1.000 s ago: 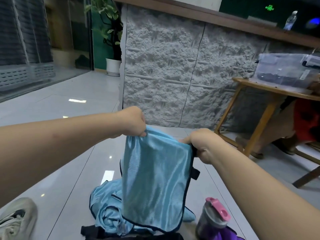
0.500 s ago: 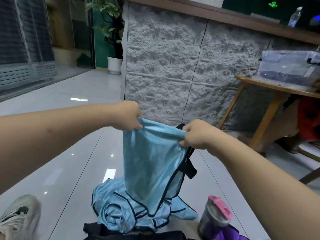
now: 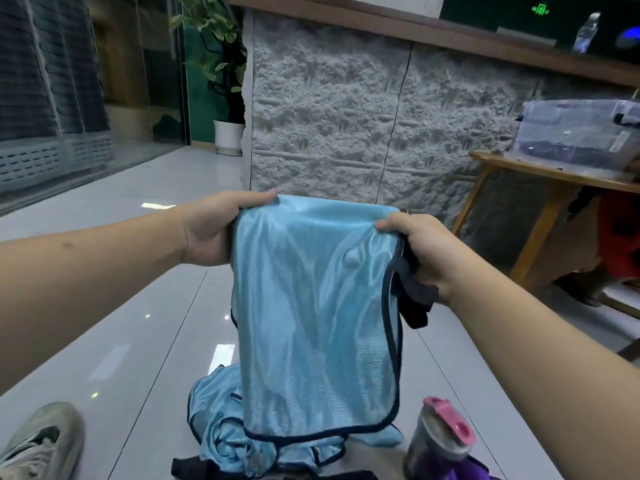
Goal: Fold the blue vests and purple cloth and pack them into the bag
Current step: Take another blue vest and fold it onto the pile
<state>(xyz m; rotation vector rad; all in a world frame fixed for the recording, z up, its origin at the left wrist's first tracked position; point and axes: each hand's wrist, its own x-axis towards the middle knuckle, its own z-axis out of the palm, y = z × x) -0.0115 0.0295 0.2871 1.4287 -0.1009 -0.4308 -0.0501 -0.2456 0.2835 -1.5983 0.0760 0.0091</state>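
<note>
Blue vest hangs gripped by left hand and right hand

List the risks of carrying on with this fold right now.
1. The shiny light-blue vest with dark trim hangs from the left hand and right hand by its top corners only; the slick fabric could slip from either grip.
2. Its hem hangs just above the crumpled blue vest on the floor and may drag or tangle.
3. Lowering it could knock the pink-lidded bottle beside it.
</note>
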